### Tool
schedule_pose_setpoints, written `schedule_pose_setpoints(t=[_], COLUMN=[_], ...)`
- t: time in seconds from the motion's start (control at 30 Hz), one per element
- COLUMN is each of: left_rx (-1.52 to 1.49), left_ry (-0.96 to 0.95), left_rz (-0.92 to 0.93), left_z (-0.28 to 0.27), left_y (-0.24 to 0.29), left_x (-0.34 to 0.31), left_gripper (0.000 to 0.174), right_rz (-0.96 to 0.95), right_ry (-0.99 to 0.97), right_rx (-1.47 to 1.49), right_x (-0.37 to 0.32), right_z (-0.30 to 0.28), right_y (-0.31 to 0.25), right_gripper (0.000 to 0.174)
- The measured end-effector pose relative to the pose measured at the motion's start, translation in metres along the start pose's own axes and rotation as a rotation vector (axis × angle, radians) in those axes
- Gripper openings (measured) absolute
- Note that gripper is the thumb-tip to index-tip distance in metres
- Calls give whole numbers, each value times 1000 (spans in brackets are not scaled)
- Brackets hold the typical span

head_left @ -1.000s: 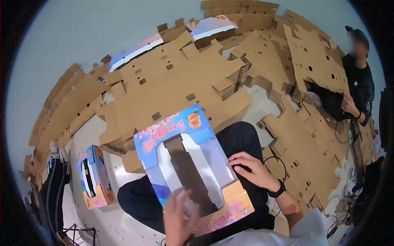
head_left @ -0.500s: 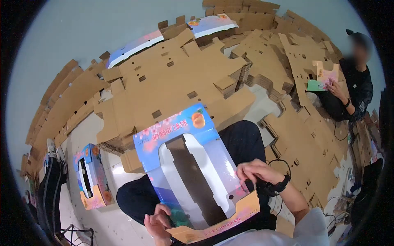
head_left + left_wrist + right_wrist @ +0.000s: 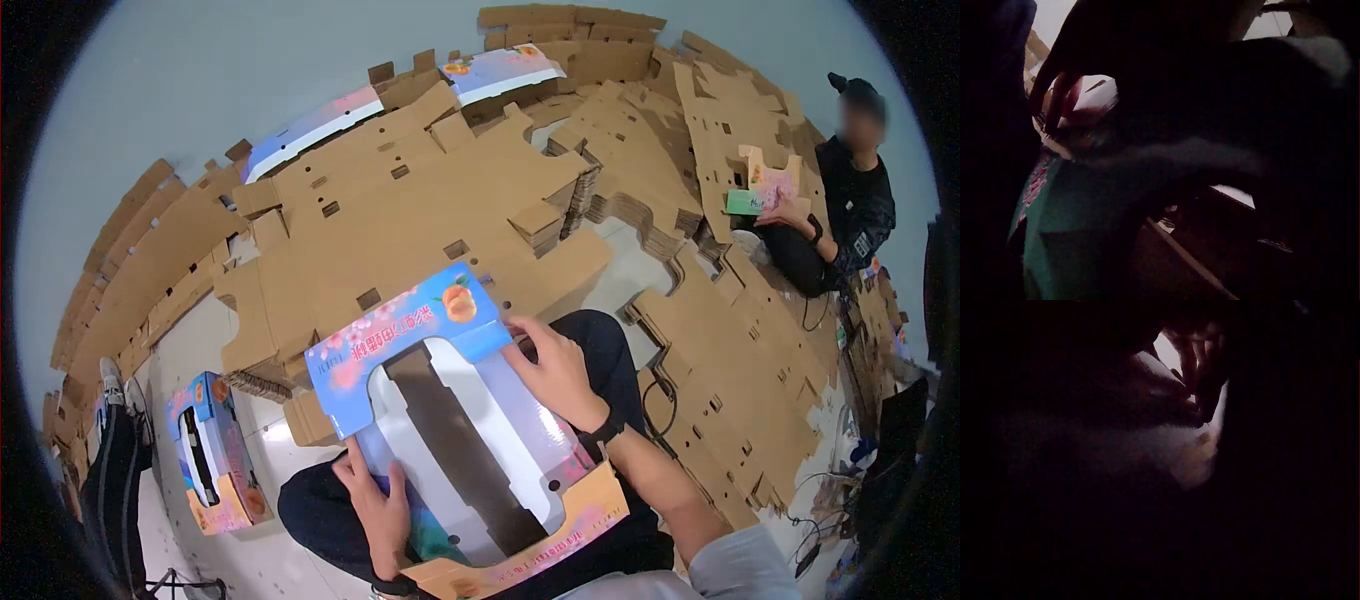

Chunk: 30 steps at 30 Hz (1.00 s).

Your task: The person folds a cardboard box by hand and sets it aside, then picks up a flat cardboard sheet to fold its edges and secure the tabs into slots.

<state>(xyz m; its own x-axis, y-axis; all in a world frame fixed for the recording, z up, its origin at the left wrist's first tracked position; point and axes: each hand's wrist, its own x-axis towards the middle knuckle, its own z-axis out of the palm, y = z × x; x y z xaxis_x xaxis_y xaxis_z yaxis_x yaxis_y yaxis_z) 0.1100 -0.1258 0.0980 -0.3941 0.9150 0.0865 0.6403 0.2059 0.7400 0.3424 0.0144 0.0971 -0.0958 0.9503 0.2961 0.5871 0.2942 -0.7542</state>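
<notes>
A printed cardboard box [image 3: 450, 440] lies tilted across the person's lap, its blue end flap with peach print away from the body, its orange end flap near it. The left hand [image 3: 380, 505] grips the left side wall near the blue flap, thumb on the inner side. At the far right corner, the right hand [image 3: 560, 378] pinches the box where the blue flap meets the side wall. Both wrist views are very dark; fingers [image 3: 1063, 100] show at the box in the left one, and fingertips [image 3: 1204, 406] come together at the box in the right one.
A second printed box [image 3: 215, 450] stands on the floor at left. Stacks of flat brown cardboard [image 3: 400, 220] spread ahead and to the right. Another person [image 3: 855, 200] sits at far right holding a printed piece. A leg [image 3: 115, 490] and a black stand [image 3: 180, 582] are at lower left.
The left hand has moved forward from the near left corner to the left wall. The right hand has moved forward along the right wall to the far corner.
</notes>
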Motion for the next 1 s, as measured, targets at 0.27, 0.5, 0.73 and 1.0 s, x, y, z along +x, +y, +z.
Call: schedule_pose_setpoints(t=[0.27,0.5,0.73,1.0], left_rx=[56,-181,139,378], left_ry=[-1,96,300,-219], left_rz=[-64,-254,283,596], left_z=[0,-17,-9,0], left_y=[7,14,14,47], left_x=[-4,7,2,-9], left_gripper=[76,81,34,31], right_rz=[155,-31,-144,-600], right_ry=[-117,-38,-69,-410], right_rx=[-46,26,93,-160], right_x=[-3,-12,-22,-40], right_z=[-7,-7,-15,-31], right_y=[7,-11,-14,-22], right_gripper=[32,43,41,37])
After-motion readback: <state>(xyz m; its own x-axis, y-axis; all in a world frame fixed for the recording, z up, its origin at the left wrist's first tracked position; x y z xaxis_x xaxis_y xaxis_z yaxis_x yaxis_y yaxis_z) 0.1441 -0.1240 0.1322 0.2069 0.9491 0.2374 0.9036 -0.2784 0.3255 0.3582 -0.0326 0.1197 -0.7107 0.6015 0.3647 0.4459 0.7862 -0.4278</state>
